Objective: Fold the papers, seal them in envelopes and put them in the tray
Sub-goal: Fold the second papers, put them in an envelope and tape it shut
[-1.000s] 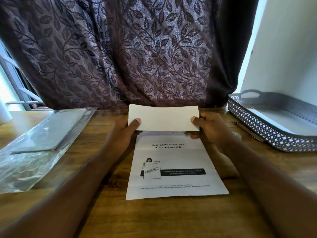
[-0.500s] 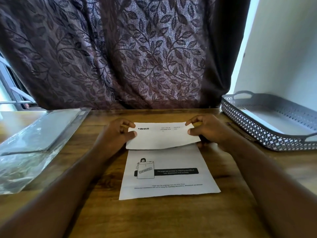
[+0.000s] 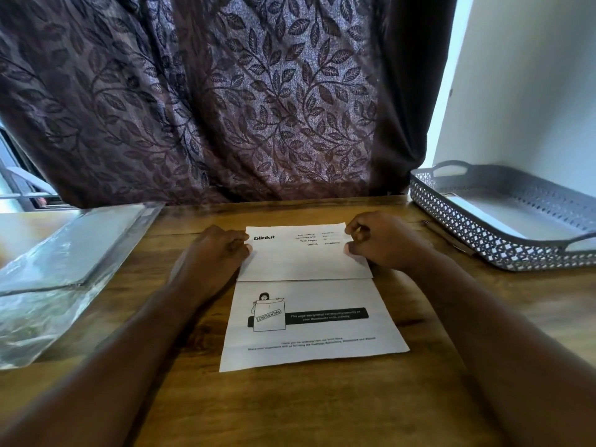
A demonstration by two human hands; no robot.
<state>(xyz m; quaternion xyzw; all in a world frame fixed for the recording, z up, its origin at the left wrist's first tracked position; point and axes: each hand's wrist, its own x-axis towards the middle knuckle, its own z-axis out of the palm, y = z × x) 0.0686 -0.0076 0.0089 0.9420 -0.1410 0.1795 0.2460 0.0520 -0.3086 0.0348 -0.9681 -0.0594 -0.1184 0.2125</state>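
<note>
Paper (image 3: 309, 324) flat on the wooden table (image 3: 290, 408), straight ahead between the two forearms, printed side up. Top part folded down toward the body into a flap (image 3: 303, 262), marked "blinkit" and a few small lines of print. Lower part uncovered: a drawing of a figure behind a bag stamped CONFIDENTIAL, a black bar, and two lines of small print near the bottom edge.

Off to the right, well apart from the sheet, a grey tray (image 3: 467, 229) with lattice walls and cut-out handles, close against the white wall (image 3: 532, 91). Inside it, something flat and white (image 3: 516, 217) on the bottom, whether one piece or several not to be told. Off to the left, a clear plastic packet (image 3: 42, 311) lying on the table, with a flat pale stack (image 3: 80, 240) inside, its kind lost in the glare.

Left hand (image 3: 213, 256) at the flap's left edge, fingers curled, thumb tip on the flap's face, pinching that edge. Right hand (image 3: 383, 243) at the flap's right edge near the far corner, forefinger and thumb closed on the edge in a pinch, other fingers curled under. Flap nearly flat against the sheet below, its free edge a straight line across the page. Behind the table, a dark leaf-patterned curtain (image 3: 225, 108).
</note>
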